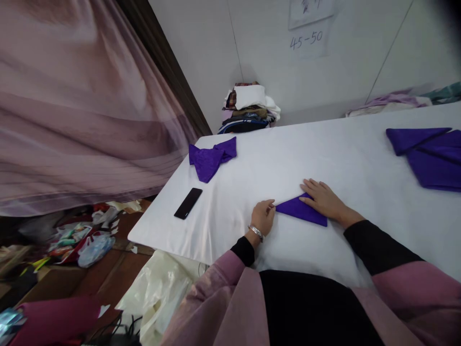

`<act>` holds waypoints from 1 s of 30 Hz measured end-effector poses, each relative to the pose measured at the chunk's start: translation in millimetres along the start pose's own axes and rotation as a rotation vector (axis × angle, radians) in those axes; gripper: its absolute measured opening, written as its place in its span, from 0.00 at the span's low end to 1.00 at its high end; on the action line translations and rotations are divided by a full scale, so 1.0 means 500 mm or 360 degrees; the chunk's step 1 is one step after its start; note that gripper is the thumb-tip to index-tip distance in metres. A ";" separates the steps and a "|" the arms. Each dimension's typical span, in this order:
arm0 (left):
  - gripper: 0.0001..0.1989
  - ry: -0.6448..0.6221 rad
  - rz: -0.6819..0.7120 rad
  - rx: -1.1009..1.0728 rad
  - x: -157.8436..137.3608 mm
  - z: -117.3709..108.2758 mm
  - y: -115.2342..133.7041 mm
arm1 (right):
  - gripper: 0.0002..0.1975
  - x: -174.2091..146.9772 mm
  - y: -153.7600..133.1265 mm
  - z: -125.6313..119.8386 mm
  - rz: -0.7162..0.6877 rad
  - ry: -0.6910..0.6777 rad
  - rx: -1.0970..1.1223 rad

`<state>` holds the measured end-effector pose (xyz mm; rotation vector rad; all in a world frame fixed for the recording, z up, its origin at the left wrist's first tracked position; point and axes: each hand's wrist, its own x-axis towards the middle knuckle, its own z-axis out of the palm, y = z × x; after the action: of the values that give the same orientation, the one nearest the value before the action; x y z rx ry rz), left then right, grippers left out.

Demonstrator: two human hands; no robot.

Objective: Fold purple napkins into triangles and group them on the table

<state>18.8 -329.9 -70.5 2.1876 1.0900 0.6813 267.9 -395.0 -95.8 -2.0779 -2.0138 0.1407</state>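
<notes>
A purple cloth (304, 211), folded into a narrow triangle, lies flat on the white-covered table (237, 192) in front of me. My left hand (262, 217), with a silver bracelet at the wrist, pinches the cloth's pointed left tip between thumb and fingers. On its right part rests my right hand (323, 198), palm down with fingers stretched out, pressing over the upper edge. Another purple piece (209, 160), knotted or folded with pointed ends, sits at the table's far left. Larger folded purple cloth (437, 166) lies at the right, cut off by the view.
A black phone (188, 203) lies near the table's left edge. Stacked clothes (248, 108) stand behind the table against the wall. More cloth (389, 103) lies along the back right. A pink curtain (79, 105) hangs at left, above floor clutter and plastic bags (95, 249).
</notes>
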 end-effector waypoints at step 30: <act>0.18 -0.0473 0.0866 0.0748 0.049 0.071 0.086 | 0.33 0.005 -0.018 -0.016 0.0034 0.0036 0.0113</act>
<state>78.0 -340.6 -60.4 2.9216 0.5298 0.3083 261.0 -393.3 -85.6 -2.0491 -1.9452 0.1886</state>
